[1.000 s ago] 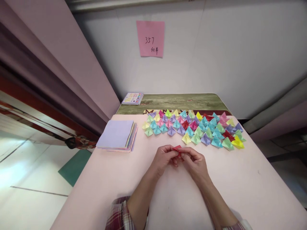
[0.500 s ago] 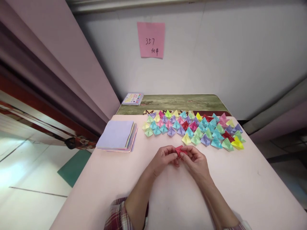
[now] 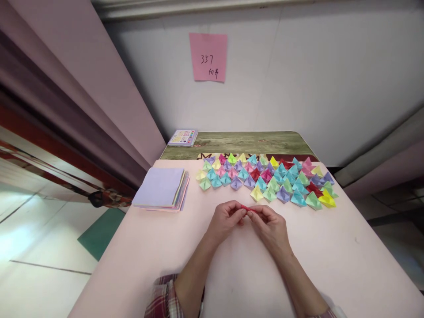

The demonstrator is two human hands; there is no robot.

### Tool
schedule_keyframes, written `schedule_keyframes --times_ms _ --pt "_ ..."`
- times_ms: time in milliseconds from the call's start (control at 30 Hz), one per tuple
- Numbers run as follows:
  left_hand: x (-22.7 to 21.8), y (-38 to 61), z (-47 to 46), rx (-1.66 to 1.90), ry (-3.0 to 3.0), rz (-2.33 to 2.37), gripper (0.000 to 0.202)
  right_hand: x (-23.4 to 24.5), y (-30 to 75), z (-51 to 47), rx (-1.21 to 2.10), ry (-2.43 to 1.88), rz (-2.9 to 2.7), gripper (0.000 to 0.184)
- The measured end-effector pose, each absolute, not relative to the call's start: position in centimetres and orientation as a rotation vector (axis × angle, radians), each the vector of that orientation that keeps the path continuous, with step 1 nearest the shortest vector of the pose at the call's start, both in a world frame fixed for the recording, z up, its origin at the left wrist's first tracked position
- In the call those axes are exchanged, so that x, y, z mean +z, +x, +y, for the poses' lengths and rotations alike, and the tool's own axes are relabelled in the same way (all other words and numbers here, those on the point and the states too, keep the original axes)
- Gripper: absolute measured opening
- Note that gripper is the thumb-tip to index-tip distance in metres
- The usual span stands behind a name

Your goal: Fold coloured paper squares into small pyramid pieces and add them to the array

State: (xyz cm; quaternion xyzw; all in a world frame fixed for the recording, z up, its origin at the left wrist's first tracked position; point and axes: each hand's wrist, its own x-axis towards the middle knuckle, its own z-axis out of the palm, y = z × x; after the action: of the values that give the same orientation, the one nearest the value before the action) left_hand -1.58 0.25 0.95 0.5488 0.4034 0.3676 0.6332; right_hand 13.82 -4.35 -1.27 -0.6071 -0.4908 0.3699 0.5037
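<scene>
Between my two hands is a small piece of folded red paper (image 3: 247, 209), seen nearly edge-on as a thin strip. My left hand (image 3: 228, 218) pinches its left end between thumb and fingers. At the right end, my right hand (image 3: 270, 223) grips it the same way, with the thumb on the near side. Much of the paper is covered by my fingers. Just beyond my hands, several rows of small folded paper boats (image 3: 283, 193) in many colours stand on the pale pink tabletop (image 3: 185, 247).
A stack of coloured paper squares (image 3: 159, 187), lilac on top, lies at the left of the table. Behind, a printed packet (image 3: 183, 137) rests on a green wood-patterned surface (image 3: 232, 141). A pink note (image 3: 208, 57) hangs on the wall. Curtains flank both sides.
The red paper has turned from showing a broader pointed face to a thin edge. Both hands still hold it in nearly the same place.
</scene>
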Motion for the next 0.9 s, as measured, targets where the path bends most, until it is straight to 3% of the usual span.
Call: schedule_keyframes --times_ms 533,900 --pt "0.79 -1.52 0.29 0.832 1.261 1.004 0.019 -0.72 13.50 -4.18 0.881 -1.457 -1.410 0.024" --pt "0.51 -1.26 0.05 0.787 1.235 1.013 0.026 -0.86 14.03 -4.24 1.029 -1.470 -1.329 0.035"
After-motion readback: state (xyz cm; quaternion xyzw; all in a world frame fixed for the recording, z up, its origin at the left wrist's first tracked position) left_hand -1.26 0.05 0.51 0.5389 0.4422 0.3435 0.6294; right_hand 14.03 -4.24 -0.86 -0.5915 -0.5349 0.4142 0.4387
